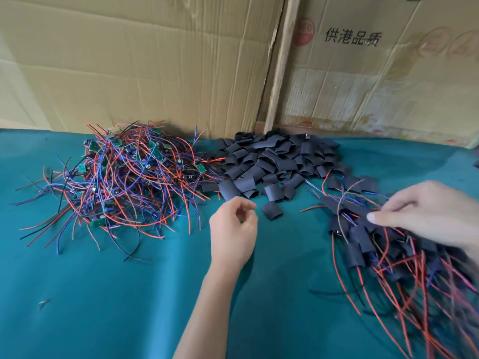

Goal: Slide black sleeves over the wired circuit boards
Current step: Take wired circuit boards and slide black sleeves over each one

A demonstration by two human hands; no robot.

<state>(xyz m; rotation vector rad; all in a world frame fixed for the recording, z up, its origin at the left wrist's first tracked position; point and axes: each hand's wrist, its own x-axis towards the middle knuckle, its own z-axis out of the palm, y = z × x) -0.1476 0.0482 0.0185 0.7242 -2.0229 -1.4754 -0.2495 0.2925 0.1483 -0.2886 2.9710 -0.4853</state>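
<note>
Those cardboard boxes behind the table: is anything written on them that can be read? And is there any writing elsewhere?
"供港品质": black characters on the right cardboard box.
Round red stamp left of those characters: too faint to read.
Pale red circular marks further right on the same box: too faded to read.
Left cardboard box: no writing visible.
Green circuit boards and black sleeves: no print that can be made out.
</note>
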